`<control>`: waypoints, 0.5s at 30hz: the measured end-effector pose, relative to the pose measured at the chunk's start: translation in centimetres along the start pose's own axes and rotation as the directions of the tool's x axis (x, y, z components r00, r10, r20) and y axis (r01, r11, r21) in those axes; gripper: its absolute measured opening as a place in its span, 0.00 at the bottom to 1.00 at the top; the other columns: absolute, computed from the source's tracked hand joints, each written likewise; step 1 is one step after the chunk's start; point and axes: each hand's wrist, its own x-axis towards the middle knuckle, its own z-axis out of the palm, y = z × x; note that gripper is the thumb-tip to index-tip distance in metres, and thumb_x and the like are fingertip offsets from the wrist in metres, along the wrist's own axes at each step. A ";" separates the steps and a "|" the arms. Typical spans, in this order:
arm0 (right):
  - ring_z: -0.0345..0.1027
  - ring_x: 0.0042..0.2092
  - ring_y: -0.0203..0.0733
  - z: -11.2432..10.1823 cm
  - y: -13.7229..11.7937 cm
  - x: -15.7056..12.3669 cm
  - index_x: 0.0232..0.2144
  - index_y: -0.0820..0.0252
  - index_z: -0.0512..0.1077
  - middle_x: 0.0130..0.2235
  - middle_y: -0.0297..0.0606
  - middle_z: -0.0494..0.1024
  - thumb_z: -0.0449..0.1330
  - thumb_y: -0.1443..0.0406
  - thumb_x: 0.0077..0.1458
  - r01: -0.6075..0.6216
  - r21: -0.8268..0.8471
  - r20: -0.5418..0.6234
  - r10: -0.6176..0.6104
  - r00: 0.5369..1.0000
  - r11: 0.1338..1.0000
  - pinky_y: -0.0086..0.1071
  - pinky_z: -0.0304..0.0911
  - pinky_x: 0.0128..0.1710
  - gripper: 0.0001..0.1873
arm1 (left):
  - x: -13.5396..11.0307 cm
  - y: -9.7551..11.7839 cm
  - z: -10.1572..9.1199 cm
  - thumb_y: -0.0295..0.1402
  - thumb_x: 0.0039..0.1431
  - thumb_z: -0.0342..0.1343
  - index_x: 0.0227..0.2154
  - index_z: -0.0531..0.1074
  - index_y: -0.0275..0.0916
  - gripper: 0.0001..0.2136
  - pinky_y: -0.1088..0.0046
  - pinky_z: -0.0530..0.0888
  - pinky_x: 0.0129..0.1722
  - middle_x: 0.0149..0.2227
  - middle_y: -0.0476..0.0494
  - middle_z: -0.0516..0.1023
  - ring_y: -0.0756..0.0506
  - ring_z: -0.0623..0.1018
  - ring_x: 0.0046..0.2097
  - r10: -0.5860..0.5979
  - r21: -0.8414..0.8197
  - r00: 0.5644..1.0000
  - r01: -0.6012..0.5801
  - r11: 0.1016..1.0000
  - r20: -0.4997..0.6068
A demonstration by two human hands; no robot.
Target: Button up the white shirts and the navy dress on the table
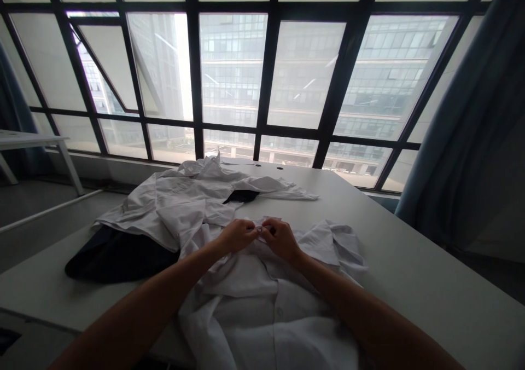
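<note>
A white shirt [262, 304] lies spread on the white table [410, 271] in front of me, its collar pointing toward the window. My left hand [238, 234] and my right hand [279, 238] meet at the collar end, fingers pinched together on the shirt's front near the top button. Both hands are closed on the cloth. The exact spot between the fingertips is too small to make out.
A pile of more white shirts [184, 200] lies at the left rear of the table, over a dark garment [118, 255]. A large grid window [262, 74] fills the back. A blue curtain [471, 140] hangs at right; another table [33, 140] stands far left.
</note>
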 end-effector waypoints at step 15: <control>0.71 0.32 0.39 -0.7 0.0 -0.4 0.37 0.58 0.75 0.32 0.38 0.79 0.54 0.63 0.58 0.258 -0.199 0.137 -0.233 0.963 0.945 0.28 0.57 0.32 0.10 | -0.4 0.7 -0.1 0.35 0.59 0.50 0.27 0.79 0.34 0.15 0.74 0.61 0.28 0.25 0.42 0.78 0.47 0.72 0.28 -0.028 0.041 0.999 0.029 0.999 -0.026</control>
